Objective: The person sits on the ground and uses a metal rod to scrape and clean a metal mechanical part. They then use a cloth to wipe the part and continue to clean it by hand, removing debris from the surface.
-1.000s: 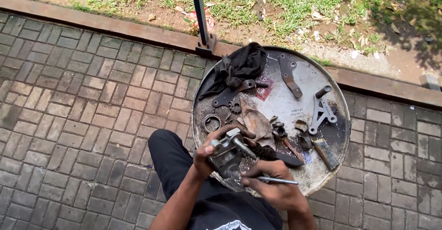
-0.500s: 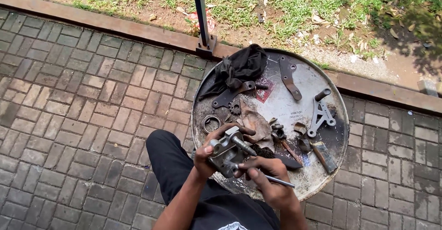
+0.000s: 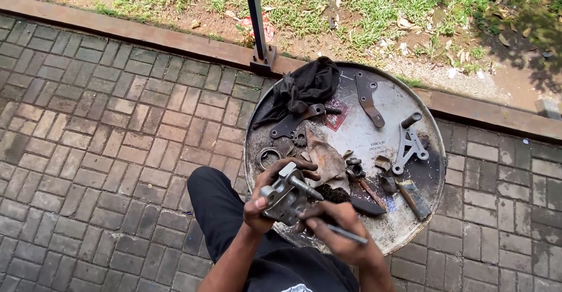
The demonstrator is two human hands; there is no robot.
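Fingers (image 3: 257,201) of left hand (image 3: 263,198) grasping grey metal part (image 3: 287,197) (shaft pointing lower right), right hand (image 3: 336,230) clenching thin rod (image 3: 345,233)

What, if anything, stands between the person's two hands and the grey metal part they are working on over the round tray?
Nothing visible does. The left hand already grips the grey metal part directly, and the right hand touches its lower side while holding a thin metal rod. The round tray with loose parts lies behind them.

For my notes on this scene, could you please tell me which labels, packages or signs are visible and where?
Red label: stuck on the round metal tray, upper middle, diamond shape, partly under the dark bracket.
Faint dark print: on the tray's pale centre.
Red-and-white wrapper: on the soil behind the post, crumpled.
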